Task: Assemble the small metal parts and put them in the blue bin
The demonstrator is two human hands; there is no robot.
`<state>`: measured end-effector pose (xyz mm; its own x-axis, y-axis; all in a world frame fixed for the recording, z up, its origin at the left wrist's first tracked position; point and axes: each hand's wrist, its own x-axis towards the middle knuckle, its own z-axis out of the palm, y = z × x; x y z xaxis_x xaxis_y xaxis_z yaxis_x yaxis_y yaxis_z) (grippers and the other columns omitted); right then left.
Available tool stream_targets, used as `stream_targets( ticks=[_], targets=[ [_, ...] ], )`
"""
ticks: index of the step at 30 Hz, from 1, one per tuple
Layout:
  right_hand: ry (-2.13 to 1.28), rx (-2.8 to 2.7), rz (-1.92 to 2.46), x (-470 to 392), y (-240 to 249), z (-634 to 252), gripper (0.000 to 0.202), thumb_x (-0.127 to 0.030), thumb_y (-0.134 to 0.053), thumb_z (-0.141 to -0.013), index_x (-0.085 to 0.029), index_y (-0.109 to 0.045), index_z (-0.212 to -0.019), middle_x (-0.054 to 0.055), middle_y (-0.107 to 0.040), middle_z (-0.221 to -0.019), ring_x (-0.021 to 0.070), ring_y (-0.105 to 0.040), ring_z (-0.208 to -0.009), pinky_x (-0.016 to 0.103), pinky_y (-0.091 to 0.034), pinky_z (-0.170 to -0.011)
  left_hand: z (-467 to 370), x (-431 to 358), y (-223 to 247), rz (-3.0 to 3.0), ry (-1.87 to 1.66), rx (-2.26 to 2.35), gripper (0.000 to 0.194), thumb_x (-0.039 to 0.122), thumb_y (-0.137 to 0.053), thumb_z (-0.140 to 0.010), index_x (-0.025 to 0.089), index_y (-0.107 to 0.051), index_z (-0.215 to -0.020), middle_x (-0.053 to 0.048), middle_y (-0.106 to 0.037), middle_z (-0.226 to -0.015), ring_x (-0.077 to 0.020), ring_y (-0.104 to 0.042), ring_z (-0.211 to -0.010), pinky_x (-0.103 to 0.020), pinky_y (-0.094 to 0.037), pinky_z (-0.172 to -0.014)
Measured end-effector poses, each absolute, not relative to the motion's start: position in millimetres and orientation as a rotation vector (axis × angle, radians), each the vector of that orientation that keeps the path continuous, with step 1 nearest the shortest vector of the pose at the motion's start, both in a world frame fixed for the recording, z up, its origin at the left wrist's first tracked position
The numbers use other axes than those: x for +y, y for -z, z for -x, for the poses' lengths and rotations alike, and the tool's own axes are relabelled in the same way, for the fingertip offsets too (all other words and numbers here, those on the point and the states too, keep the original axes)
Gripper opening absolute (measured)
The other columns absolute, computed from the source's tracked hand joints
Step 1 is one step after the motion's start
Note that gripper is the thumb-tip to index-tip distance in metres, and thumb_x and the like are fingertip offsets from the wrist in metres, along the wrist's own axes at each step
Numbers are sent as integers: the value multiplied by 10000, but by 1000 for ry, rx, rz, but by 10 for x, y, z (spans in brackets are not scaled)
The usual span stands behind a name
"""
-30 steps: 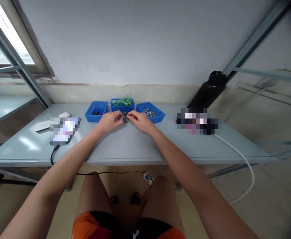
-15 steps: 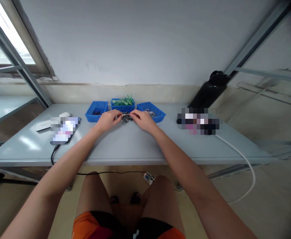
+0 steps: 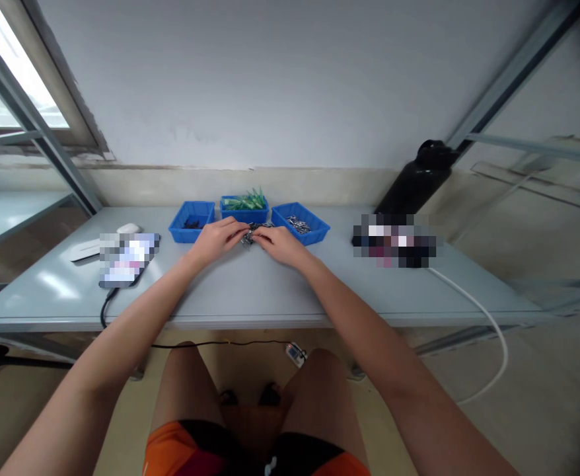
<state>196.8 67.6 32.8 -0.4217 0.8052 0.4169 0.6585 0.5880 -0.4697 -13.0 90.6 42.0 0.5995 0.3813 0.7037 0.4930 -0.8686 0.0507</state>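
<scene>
Over a small pile of dark and silvery metal pieces (image 3: 247, 239) at the middle of the table, my two hands nearly meet. My left hand (image 3: 219, 239) is closed in a pinch at the pile's left side. Thumb and fingers of my right hand (image 3: 283, 244) are pinched together at its right. Whatever the fingertips hold is too small to name. Behind them stands a blue bin with green pieces (image 3: 245, 201). A blue bin of small dark pieces (image 3: 191, 223) is on the left, and a blue bin with silvery metal pieces (image 3: 300, 223) on the right.
A phone (image 3: 130, 260) with a black cable lies at the left, beside a white object (image 3: 129, 229). On the right, a black bottle (image 3: 413, 178) stands behind a blurred dark item (image 3: 394, 243). A white cable (image 3: 473, 304) hangs over the table edge (image 3: 250, 322).
My fingertips have drawn together; the right hand moved slightly left and down. The thin silvery piece that spanned both hands no longer shows clearly.
</scene>
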Motion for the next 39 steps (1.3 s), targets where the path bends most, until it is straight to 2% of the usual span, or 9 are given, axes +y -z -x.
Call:
stream_targets(
  ticks=[8,16,24,28,33,39],
  targets=[
    [-256,-2001,1160,708,-383,-2073,267,-336,-484,-931,-187,-705,-927,37,-715,-794,160,-613,-692,266,-422,-697,141,968,-387,2675,1027,-971,259,307,-488,-967,167,-703,-1002,-61,-699,-880,-163,-645,-783,-245,-463,-668],
    [-223,-2008,1094,667,-373,-2013,305,-369,-445,-942,-194,-695,-945,57,-725,-883,178,-629,-790,280,-426,-757,121,982,-365,2828,832,-1023,242,290,-499,-941,184,-708,-1004,-56,-711,-917,-182,-640,-814,-269,-466,-725],
    [-217,-1994,1181,670,-406,-2043,280,-347,-460,-936,-196,-695,-948,49,-717,-840,169,-607,-719,273,-422,-721,145,1021,-395,2790,1055,-1024,242,315,-520,-941,175,-714,-977,-55,-713,-871,-165,-635,-772,-265,-476,-703],
    [-255,-2114,1204,693,-384,-2038,239,-296,-480,-933,-197,-698,-935,49,-721,-872,177,-620,-771,274,-420,-736,170,1016,-441,2768,1192,-949,261,332,-509,-958,170,-714,-942,-57,-707,-840,-159,-639,-786,-270,-491,-735],
    [-294,-2233,1180,679,-339,-1981,219,-254,-486,-942,-202,-699,-951,51,-727,-937,177,-633,-837,270,-415,-763,137,971,-423,2793,1163,-857,274,335,-484,-973,171,-703,-981,-62,-701,-873,-156,-641,-803,-265,-496,-740],
    [-329,-2327,1167,666,-290,-1940,231,-232,-470,-952,-180,-692,-917,56,-716,-886,166,-626,-792,262,-403,-731,95,920,-378,2826,1023,-767,279,310,-458,-978,166,-697,-981,-71,-691,-896,-156,-651,-814,-249,-492,-722]
  ],
)
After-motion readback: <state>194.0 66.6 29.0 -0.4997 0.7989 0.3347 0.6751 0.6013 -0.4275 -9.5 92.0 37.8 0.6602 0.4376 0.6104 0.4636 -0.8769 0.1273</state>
